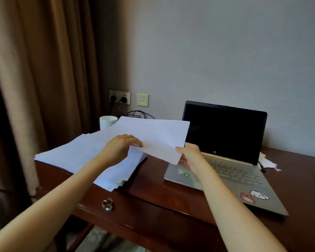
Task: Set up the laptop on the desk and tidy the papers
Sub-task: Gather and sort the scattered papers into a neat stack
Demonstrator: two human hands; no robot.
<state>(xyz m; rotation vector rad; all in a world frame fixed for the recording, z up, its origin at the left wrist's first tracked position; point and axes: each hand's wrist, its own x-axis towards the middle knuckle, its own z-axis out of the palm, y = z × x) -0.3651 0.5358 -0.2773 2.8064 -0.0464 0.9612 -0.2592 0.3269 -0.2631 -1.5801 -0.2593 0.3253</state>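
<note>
Sheet (158, 137) pinched by left hand (122, 148), right hand (191, 155), above stack (76, 153)

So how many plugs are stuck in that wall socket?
2: the left plug and the right plug, side by side in the wall socket. None seem hidden.

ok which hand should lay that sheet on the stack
Left, probably. The left hand pinches the sheet right above the stack, while the right hand holds its other corner over the laptop, farther from the stack.
</note>
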